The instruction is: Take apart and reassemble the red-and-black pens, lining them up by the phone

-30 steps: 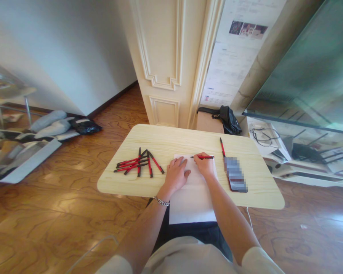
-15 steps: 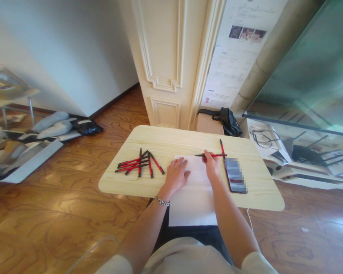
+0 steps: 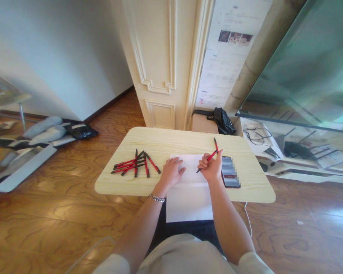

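My left hand (image 3: 173,171) lies flat on the left side of a white sheet of paper (image 3: 188,203), fingers stretched out and holding nothing. The paper hangs over the table's near edge. In my right hand (image 3: 211,167), turned partly palm up above the paper's right side, the fingers are curled round a red and black pen (image 3: 212,155). Its dark tip points down and left toward the paper. Just beyond this hand a second red and black pen (image 3: 215,143) lies on the table. A phone (image 3: 230,173) rests to the right, its screen partly blurred out.
Several red and black pens (image 3: 135,163) lie in a loose pile at the left of the pale wooden table (image 3: 246,190). Behind the table are a door panel (image 3: 160,114) and a black bag (image 3: 224,121). A white cable (image 3: 248,219) hangs below the right side.
My right hand has turned over, and its pen has swung from nearly level to slanting down toward the paper. My left hand stays on the paper. The view has shifted slightly.
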A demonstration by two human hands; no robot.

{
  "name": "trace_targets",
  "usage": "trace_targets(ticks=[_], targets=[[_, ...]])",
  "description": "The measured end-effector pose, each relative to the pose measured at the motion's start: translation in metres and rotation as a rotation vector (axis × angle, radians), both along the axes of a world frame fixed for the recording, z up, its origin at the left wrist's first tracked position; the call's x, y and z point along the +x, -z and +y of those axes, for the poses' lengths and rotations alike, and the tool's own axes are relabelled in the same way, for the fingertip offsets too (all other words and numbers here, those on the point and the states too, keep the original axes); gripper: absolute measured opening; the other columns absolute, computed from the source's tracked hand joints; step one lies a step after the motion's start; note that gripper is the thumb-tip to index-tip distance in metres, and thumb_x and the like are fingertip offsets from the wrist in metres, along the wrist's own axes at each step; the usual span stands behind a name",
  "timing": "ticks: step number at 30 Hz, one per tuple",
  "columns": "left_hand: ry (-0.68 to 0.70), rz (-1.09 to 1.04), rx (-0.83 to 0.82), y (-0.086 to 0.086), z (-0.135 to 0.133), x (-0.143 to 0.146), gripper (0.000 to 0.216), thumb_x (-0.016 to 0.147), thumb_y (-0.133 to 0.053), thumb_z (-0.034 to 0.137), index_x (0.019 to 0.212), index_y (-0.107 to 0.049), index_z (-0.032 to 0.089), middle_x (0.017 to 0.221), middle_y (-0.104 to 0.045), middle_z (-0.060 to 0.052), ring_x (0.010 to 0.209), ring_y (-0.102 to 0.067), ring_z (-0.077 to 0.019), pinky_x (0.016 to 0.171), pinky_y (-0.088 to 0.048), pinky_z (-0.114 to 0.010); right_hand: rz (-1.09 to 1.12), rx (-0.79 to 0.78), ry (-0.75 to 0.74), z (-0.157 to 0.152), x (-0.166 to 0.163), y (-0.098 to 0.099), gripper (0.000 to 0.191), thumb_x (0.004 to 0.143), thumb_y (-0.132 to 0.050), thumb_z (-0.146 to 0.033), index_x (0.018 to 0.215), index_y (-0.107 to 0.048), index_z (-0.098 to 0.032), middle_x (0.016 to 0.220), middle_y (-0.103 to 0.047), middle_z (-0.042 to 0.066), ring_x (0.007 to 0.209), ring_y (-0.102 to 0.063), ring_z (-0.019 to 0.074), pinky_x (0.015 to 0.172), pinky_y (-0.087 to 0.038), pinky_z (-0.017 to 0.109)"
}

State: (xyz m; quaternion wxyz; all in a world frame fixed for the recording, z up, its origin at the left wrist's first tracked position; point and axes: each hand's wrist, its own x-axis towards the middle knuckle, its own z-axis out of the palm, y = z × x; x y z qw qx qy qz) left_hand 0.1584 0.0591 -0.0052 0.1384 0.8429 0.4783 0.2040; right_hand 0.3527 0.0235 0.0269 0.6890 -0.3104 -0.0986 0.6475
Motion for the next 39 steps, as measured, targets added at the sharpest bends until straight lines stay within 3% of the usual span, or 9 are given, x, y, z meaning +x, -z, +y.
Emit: trace_targets(ticks=[4,11,16,21,26,30,34,36,39], targets=[[0.044,-0.109,0.002,-0.002,0.005,-0.002,0.033,0.084,-0.058,0.033,0.111,-0.065,0.016,0.119,-0.062,-0.013,0.115,-0.053,-0.0258,0.103,-0.036,-0.042,0.034,-0.069,0.044,-0.002,0.006,0.002,0.058,0.074,-0.04,-0.075,0.055,-0.042,-0.021,0.042,-0.029,-0.007,0.036,-0.026,0.0076,0.037,-0.024,0.022],[0.027,-0.339,-0.026,-0.017,-0.01,-0.001,0.027,0.084,-0.057,0.03,0.107,-0.066,0.019,0.112,-0.066,-0.009,0.108,-0.058,-0.0236,0.096,-0.043,-0.039,0.019,-0.074,0.068,-0.003,0.009,0.006,0.034,0.079,-0.05,-0.05,0.061,-0.045,-0.022,0.041,-0.026,-0.01,0.035,-0.021,0.0074,0.036,-0.02,0.021],[-0.013,-0.476,-0.204,-0.028,-0.029,0.0,0.029,0.084,-0.056,0.035,0.108,-0.065,0.021,0.106,-0.068,-0.007,0.084,-0.065,-0.0186,0.075,-0.052,-0.03,0.052,-0.022,0.13,0.0,0.007,0.008,0.035,0.082,-0.051,-0.056,0.071,-0.051,-0.022,0.046,-0.031,-0.01,0.036,-0.028,0.0063,0.037,-0.027,0.02],[0.023,-0.602,-0.425,-0.032,-0.055,0.009,0.028,0.082,-0.057,0.041,0.097,-0.07,0.02,0.09,-0.072,-0.006,0.074,-0.066,-0.0177,0.066,-0.049,-0.027,0.092,0.039,0.327,0.008,0.003,0.01,0.024,0.089,-0.05,-0.048,0.087,-0.054,-0.024,0.055,-0.044,-0.008,0.044,-0.043,0.006,0.047,-0.041,0.019],[0.043,-0.826,-0.775,-0.021,-0.081,0.034,0.041,0.08,-0.06,0.045,0.107,-0.067,0.016,0.084,-0.071,-0.007,0.061,-0.062,-0.0149,0.052,-0.043,-0.024,0.071,0.144,0.433,0.003,-0.009,0.009,0.008,0.088,-0.057,-0.031,0.086,-0.055,-0.024,0.082,-0.065,-0.003,0.078,-0.063,0.0093,0.075,-0.051,0.027],[-0.111,-1.225,-0.909,-0.017,-0.08,0.048,0.042,0.079,-0.062,0.046,0.106,-0.066,0.014,0.094,-0.068,-0.01,0.066,-0.06,-0.0106,0.056,-0.044,-0.021,-0.07,0.14,0.335,-0.022,-0.029,0.004,0.013,0.084,-0.061,-0.037,0.085,-0.058,-0.025,0.111,-0.066,0.001,0.108,-0.059,0.0164,0.09,-0.048,0.035],[-0.235,-1.565,-0.945,-0.021,-0.067,0.048,0.037,0.072,-0.072,0.044,0.094,-0.066,0.015,0.092,-0.066,-0.008,0.068,-0.059,-0.0081,0.062,-0.046,-0.02,-0.366,0.067,0.186,-0.058,-0.039,0.005,0.021,0.083,-0.06,-0.04,0.094,-0.065,-0.023,0.117,-0.064,0.006,0.105,-0.06,0.0196,0.086,-0.047,0.035],[-0.238,-1.57,-0.93,-0.023,-0.061,0.045,0.036,0.069,-0.074,0.044,0.089,-0.066,0.015,0.083,-0.066,-0.005,0.069,-0.06,-0.0089,0.064,-0.047,-0.021,-0.591,-0.01,0.098,-0.072,-0.033,0.008,0.025,0.08,-0.063,-0.04,0.096,-0.068,-0.022,0.105,-0.068,0.007,0.091,-0.063,0.0192,0.076,-0.048,0.032],[-0.2,-1.389,-0.87,-0.024,-0.057,0.043,0.036,0.068,-0.073,0.046,0.085,-0.066,0.014,0.076,-0.066,-0.004,0.069,-0.062,-0.0122,0.066,-0.05,-0.024,-0.957,-0.054,-0.024,-0.083,-0.017,0.009,0.026,0.074,-0.068,-0.038,0.091,-0.073,-0.02,0.083,-0.07,0.005,0.074,-0.061,0.0174,0.067,-0.046,0.029]])
